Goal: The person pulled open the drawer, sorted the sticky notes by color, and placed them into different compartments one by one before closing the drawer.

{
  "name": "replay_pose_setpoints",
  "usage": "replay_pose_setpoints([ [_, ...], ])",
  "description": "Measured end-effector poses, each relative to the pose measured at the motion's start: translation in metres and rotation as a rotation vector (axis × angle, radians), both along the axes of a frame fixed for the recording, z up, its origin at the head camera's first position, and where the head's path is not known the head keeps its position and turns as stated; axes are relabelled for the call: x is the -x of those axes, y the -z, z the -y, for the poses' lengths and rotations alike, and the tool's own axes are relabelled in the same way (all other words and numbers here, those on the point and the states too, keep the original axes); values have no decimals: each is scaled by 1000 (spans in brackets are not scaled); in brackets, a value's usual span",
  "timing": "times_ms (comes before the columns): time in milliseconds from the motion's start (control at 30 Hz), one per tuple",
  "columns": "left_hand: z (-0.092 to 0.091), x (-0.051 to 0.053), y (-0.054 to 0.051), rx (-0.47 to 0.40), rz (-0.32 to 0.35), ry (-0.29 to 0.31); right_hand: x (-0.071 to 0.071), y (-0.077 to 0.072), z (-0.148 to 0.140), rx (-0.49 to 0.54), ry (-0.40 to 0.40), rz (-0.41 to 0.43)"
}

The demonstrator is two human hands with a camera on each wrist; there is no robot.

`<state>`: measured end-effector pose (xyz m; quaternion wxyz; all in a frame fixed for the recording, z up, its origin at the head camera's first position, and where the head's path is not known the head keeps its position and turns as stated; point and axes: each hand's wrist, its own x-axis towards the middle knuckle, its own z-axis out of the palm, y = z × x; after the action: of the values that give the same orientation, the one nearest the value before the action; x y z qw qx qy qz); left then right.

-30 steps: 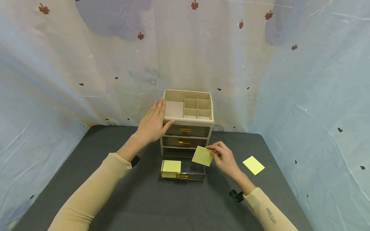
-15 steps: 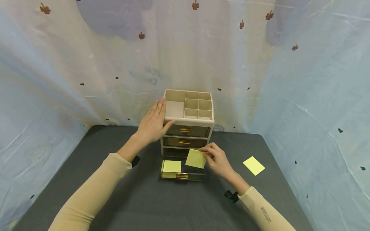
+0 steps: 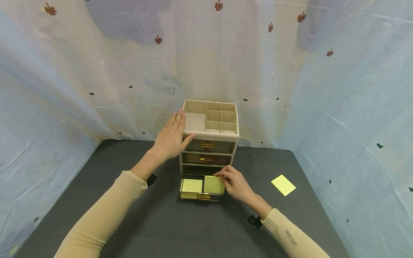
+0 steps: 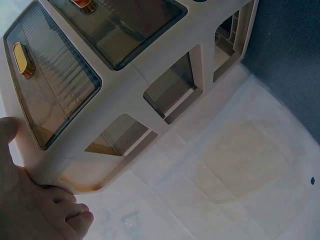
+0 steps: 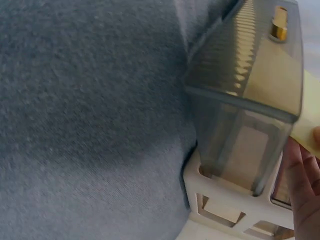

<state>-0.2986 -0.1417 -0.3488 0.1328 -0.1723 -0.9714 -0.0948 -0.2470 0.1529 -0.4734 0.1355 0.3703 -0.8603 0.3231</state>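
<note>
My left hand (image 3: pixel 169 138) rests with extended fingers against the upper left edge of a cream desktop drawer organizer (image 3: pixel 213 135). Its bottom drawer (image 5: pixel 235 135), smoky and see-through with a gold handle, is pulled out. On the drawer's left side lies a yellow sticky note pad (image 3: pixel 192 186). With thumb and fingers my right hand (image 3: pixel 238 185) pinches the upper right corner of a second yellow sticky note pad (image 3: pixel 213 185), held over the drawer's right side. Whether that pad touches the drawer floor I cannot tell. A third sticky note pad (image 3: pixel 283 185) lies on the table to the right.
A dark grey cloth covers the table (image 3: pixel 200 229). Two upper drawers (image 3: pixel 209 145) of the organizer are closed, and its top tray (image 3: pixel 195 122) is divided into compartments. Behind and beside the table hangs a pale patterned curtain (image 3: pixel 206 64).
My right hand has moved left and down, bringing the pinched pad from the drawer's right edge to beside the pad lying inside. The left hand stays put.
</note>
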Motion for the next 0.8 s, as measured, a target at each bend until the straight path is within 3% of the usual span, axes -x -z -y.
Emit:
replay_pose_setpoints([
  [267,0,-1,0,-5,5,2,-2,6,3,-24,-52,-22],
  [567,0,1,1,6,1,-1,-4,6,6,-121,-57,-22],
  [800,0,2,1,8,0,-2,3,5,5,-196,-75,-70],
])
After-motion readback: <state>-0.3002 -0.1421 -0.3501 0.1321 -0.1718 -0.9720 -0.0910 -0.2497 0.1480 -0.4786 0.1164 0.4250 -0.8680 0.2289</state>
